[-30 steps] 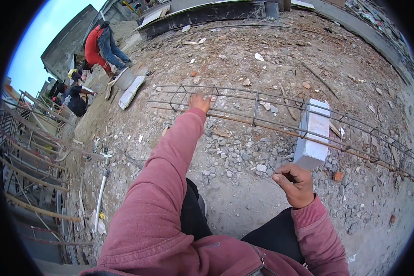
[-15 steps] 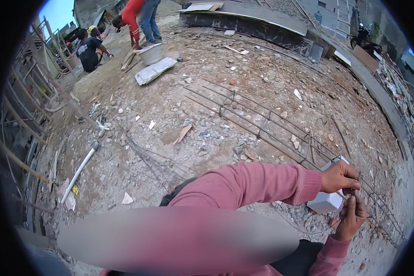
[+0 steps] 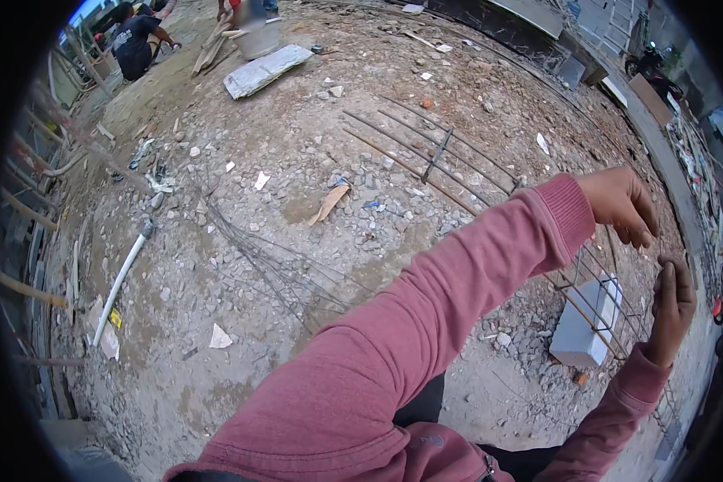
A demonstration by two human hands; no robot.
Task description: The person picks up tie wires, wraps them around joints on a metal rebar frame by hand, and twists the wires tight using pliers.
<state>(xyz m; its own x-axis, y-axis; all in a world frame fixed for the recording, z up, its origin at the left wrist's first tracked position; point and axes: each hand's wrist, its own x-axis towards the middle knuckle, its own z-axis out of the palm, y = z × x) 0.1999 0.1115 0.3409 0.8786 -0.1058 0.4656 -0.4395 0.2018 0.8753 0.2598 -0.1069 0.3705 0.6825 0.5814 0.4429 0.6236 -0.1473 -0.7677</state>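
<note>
A long rebar cage point(image 3: 438, 153) of thin rods tied with square stirrups runs across the ground from the middle toward the lower right. Under part of it lies a white block point(image 3: 580, 347). My left hand point(image 3: 622, 207) is raised above the cage, its fingers bent down and pressed together. Just below and to its right is my right hand point(image 3: 673, 309), fingers pointing up and drawn against the thumb. The hands are apart. Anything thin between their fingertips is too small to make out. My left sleeve hides a stretch of the cage.
Rubble and stone chips cover the ground. Loose wires point(image 3: 257, 261) lie left of my arm, with a white pipe point(image 3: 120, 285) farther left. At the far left are a pale slab point(image 3: 267, 71), a bucket point(image 3: 259, 42) and a crouching person point(image 3: 136, 46). A ladder stands far right.
My hands have risen off the cage above the white block, moved right and come apart. The view has shifted, so the bending person in red is now mostly out of frame.
</note>
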